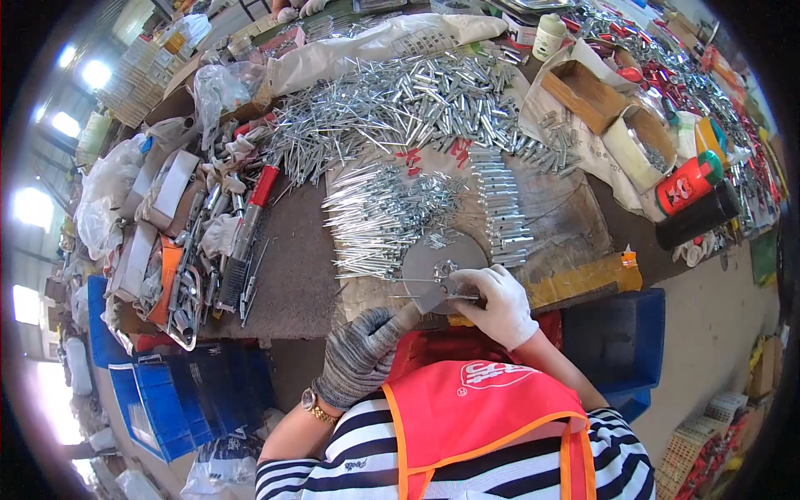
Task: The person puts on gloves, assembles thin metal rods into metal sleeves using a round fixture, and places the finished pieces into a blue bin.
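A cluttered workbench fills the head view, heaped at twelve o'clock with loose silver metal pins. Near centre lies a round grey metal disc. The left hand, in a speckled grey glove, is closed on a small flat tool at the disc's six o'clock edge. The right hand, white-gloved, pinches a thin pin against it. It looks like pin-fitting; steady alignment comes next.

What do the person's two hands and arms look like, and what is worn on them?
The left hand wears a grey speckled knit glove, with a gold-coloured wristwatch at the wrist. The right hand wears a plain white glove. Both forearms are bare; short black-and-white striped sleeves cover the upper arms.
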Demonstrator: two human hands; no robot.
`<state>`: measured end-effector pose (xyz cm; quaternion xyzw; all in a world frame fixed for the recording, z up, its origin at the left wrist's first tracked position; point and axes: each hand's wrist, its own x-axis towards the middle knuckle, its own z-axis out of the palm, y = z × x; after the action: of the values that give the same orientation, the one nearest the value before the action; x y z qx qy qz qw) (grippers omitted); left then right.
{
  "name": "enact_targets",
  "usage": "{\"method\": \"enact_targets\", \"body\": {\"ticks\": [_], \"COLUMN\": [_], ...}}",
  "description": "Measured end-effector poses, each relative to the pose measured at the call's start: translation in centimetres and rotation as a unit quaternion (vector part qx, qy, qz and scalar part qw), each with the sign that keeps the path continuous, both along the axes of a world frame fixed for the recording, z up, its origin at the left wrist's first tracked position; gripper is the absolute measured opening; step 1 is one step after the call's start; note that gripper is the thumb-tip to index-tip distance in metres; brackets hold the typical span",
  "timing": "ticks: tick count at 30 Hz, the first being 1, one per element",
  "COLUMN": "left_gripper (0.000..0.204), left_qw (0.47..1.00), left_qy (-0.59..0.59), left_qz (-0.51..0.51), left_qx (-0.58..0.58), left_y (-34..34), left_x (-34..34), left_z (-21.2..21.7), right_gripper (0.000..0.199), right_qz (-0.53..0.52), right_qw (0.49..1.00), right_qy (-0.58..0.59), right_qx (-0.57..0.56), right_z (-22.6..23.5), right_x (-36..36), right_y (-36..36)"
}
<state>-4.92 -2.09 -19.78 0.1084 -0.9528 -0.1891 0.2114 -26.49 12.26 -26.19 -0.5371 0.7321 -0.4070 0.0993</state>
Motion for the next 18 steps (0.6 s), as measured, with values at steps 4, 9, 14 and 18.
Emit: {"method": "enact_targets", "body": {"ticks": [4, 9, 14, 18], "left_gripper": [0.068, 0.05, 0.058, 0.046], "left_qw": [0.988, 0.981, 0.99, 0.98], "left_qy": [-0.151, -0.183, -0.048, -0.158], "left_qz": [0.01, 0.053, 0.085, 0.121], "left_qx": [-0.003, -0.024, -0.098, -0.028], "left_y": [0.2, 0.0, -1.6, -2.1], "left_x": [-0.2, -0.5, -0.5, -0.3], "left_z": [-0.3, 1.2, -0.6, -0.3], "right_gripper": [0.04, 0.034, 0.018, 0.018], "right_qz": [0.002, -0.002, 0.052, 0.075], "right_qw": [1.0, 0.999, 0.99, 0.979], "right_qy": [0.003, 0.03, 0.115, 0.182], "right_qx": [-0.007, -0.012, -0.056, -0.046], "right_z": [-0.3, -0.5, -0.8, 0.4], "right_x": [0.2, -0.1, -0.3, -0.1], "right_y": [0.0, -0.1, -0.4, -1.2]}}
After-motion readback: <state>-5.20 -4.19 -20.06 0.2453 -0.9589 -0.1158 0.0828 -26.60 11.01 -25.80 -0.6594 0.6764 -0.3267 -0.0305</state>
